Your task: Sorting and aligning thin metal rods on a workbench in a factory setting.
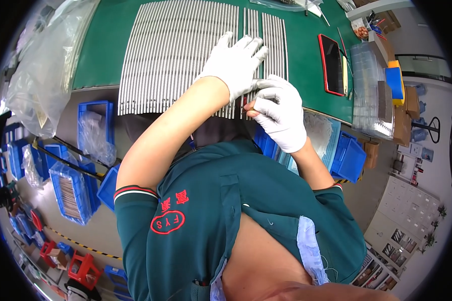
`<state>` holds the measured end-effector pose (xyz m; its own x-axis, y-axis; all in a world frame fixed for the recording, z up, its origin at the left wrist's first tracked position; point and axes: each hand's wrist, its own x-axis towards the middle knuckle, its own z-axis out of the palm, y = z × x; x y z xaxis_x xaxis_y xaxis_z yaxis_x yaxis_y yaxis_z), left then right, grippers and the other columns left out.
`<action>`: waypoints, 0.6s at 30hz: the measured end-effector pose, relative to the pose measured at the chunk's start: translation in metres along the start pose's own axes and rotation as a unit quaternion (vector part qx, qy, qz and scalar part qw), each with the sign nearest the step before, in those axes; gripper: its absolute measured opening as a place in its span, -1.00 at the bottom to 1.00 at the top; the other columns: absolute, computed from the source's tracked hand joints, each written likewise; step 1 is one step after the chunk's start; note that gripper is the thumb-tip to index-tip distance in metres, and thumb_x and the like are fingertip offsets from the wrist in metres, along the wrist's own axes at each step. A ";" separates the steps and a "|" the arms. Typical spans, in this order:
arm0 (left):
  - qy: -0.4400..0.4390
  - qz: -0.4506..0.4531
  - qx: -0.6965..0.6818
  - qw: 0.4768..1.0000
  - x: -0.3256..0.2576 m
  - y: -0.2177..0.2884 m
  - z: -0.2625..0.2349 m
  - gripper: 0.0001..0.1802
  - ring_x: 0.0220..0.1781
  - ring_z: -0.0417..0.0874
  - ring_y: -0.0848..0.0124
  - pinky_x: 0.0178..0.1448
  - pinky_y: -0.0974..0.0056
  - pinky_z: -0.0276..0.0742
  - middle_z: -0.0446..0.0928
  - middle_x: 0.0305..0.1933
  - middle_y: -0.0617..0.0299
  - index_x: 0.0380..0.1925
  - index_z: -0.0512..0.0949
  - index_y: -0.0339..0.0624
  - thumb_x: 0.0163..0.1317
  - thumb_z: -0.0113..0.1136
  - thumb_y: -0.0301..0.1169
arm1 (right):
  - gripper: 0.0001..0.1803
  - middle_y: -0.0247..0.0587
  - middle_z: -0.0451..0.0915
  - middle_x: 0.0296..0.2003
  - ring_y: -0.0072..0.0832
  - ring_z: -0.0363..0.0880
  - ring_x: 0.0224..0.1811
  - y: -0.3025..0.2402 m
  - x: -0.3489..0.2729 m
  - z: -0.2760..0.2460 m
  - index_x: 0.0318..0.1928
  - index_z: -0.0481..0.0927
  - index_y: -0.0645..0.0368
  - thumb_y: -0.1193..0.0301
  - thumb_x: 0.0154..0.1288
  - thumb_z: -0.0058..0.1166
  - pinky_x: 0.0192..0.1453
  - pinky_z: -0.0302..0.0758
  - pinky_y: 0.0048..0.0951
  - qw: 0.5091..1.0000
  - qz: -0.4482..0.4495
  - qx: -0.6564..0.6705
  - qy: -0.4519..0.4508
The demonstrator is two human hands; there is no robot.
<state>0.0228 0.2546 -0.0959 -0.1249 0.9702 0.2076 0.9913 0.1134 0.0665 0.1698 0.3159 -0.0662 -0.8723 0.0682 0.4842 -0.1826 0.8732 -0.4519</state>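
Note:
Many thin silver metal rods (176,50) lie side by side on the green tabletop (103,55), with narrow gaps splitting them into groups. My left hand (233,62), in a white glove, rests flat over the rods with its fingers stretched out. To its right and nearer to me is my right hand (281,113), also gloved, with bare thumb and fingertip showing. Those tips pinch together at the near ends of the rods beside a gap. What sits between them is too small and covered to make out.
A red-edged phone (331,65) lies right of the rods. Stacked clear plastic trays (369,90) stand at the right edge, with a blue and yellow tape roll (396,83) beside them. Clear plastic bags (40,70) hang at the left. Blue crates (349,156) stand below the table.

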 end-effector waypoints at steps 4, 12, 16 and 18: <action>0.011 0.004 -0.002 1.000 -0.001 0.000 0.003 -0.27 0.33 0.18 0.32 0.37 0.05 -0.06 0.21 0.29 0.17 0.21 0.24 -0.06 0.12 -0.07 0.12 | -0.83 -0.28 0.45 -0.52 -0.22 0.50 -0.27 -0.002 -0.001 0.000 -0.57 0.55 0.12 0.37 -0.23 0.25 -0.22 0.39 -0.22 1.000 0.000 0.000 0.007; -0.004 0.000 -0.001 1.000 0.000 0.000 -0.001 -0.28 0.34 0.17 0.33 0.38 0.06 -0.07 0.21 0.29 0.18 0.21 0.23 -0.05 0.11 -0.04 0.09 | -0.79 -0.30 0.45 -0.51 -0.23 0.51 -0.24 -0.003 0.000 -0.002 -0.52 0.56 0.10 0.31 -0.21 0.26 -0.10 0.42 -0.21 0.999 0.011 -0.020 -0.027; -0.001 0.001 0.030 1.000 0.000 0.000 0.003 -0.33 0.34 0.18 0.34 0.38 0.06 -0.07 0.21 0.29 0.18 0.21 0.23 -0.05 0.14 -0.02 0.01 | -0.79 -0.30 0.45 -0.51 -0.24 0.51 -0.27 0.000 0.001 0.005 -0.54 0.55 0.09 0.28 -0.21 0.25 -0.16 0.42 -0.22 0.997 -0.052 -0.050 -0.022; -0.001 0.002 0.015 1.000 0.000 0.000 0.004 -0.34 0.34 0.18 0.34 0.38 0.05 -0.06 0.21 0.30 0.18 0.21 0.23 -0.05 0.14 -0.02 0.00 | -0.79 -0.30 0.45 -0.51 -0.24 0.51 -0.29 0.000 0.001 0.004 -0.54 0.55 0.09 0.28 -0.21 0.24 -0.19 0.41 -0.22 0.997 -0.036 -0.057 -0.042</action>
<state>0.0231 0.2549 -0.0994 -0.1204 0.9713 0.2051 0.9926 0.1153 0.0368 0.1670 0.3145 -0.0687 -0.8946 -0.0340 0.4456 -0.1986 0.9235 -0.3281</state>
